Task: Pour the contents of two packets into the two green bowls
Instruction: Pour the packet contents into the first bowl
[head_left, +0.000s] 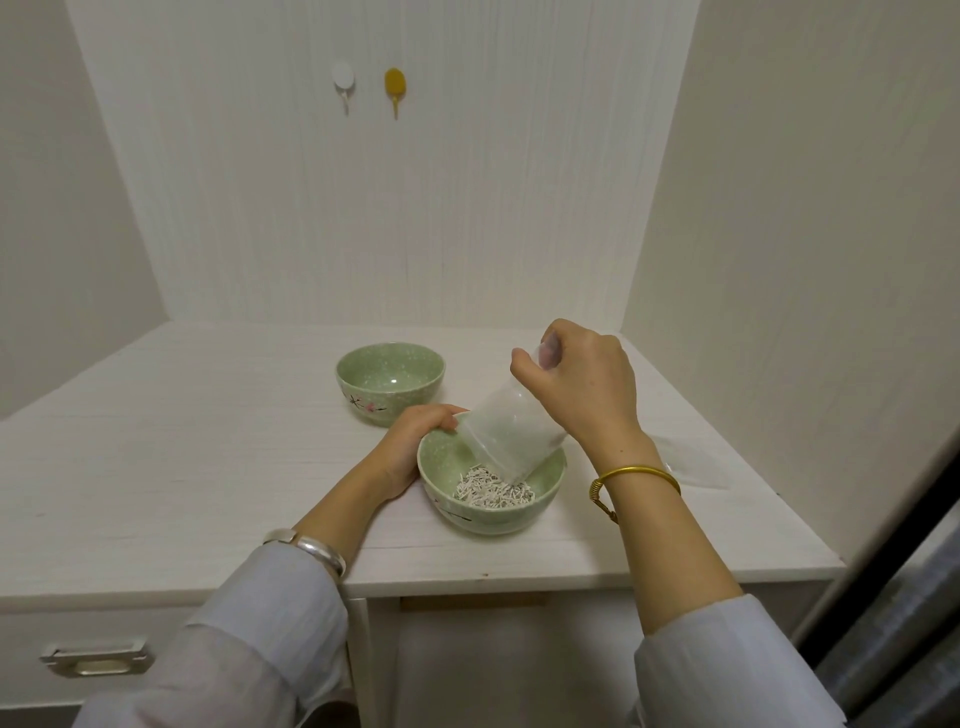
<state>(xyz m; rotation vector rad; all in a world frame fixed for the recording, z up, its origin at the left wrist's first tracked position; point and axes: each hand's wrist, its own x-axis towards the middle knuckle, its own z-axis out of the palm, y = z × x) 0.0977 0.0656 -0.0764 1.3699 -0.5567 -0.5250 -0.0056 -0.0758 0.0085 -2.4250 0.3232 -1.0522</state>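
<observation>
White wood-grain table (208, 467), pale walls (779, 182), two wall hooks (343, 83), drawer handle (96, 660)

A person's right hand (582, 384) pinches the closed end of a clear packet (511, 434), tipped mouth-down into the near green bowl (491, 480). Small white pellets (493, 491) lie in a heap in that bowl. The left hand (410, 449) grips the bowl's left rim. A second green bowl (389, 382), empty, sits behind on the white table (182, 441). Another clear packet (691, 462) lies flat to the right. Two hooks, white (343, 83) and yellow (395, 88), hang on the wall.
</observation>
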